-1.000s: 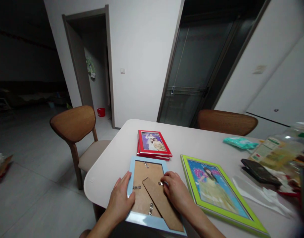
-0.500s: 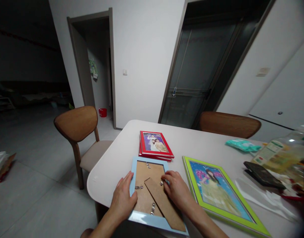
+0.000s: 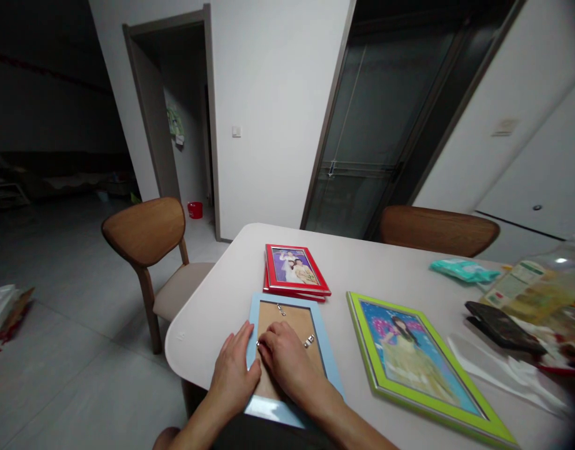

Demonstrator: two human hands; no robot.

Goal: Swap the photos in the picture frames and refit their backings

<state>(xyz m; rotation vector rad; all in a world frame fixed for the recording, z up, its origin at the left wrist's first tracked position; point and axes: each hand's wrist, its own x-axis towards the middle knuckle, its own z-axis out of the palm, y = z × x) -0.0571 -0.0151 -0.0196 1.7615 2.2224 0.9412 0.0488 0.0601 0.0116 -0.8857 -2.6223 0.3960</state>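
Observation:
A light-blue picture frame [image 3: 324, 334] lies face down at the table's near edge, its brown backing board [image 3: 294, 315] showing. My left hand [image 3: 232, 372] rests along the frame's left side with fingers stretched out and thumb on the rim. Reaching across the backing, my right hand [image 3: 287, 356] has thumb and forefinger pinched at the left-side metal clip, which the fingertips mostly cover. The top clip [image 3: 280, 309] and the right clip [image 3: 309, 340] are in plain sight. My right hand and forearm hide the stand leg and the lower backing.
Beyond the blue frame lie stacked red picture frames [image 3: 299, 290]. A larger green frame [image 3: 369, 359] is at the right. Farther right are a black wallet-like item [image 3: 503, 326], a teal packet [image 3: 464, 271] and a clear bottle [image 3: 534, 281]. Wooden chairs [image 3: 149, 231] stand around the table [image 3: 203, 325].
My right hand has moved left from the right clip to the left clip, leaving the right clip uncovered. My left hand has stayed on the frame's left side.

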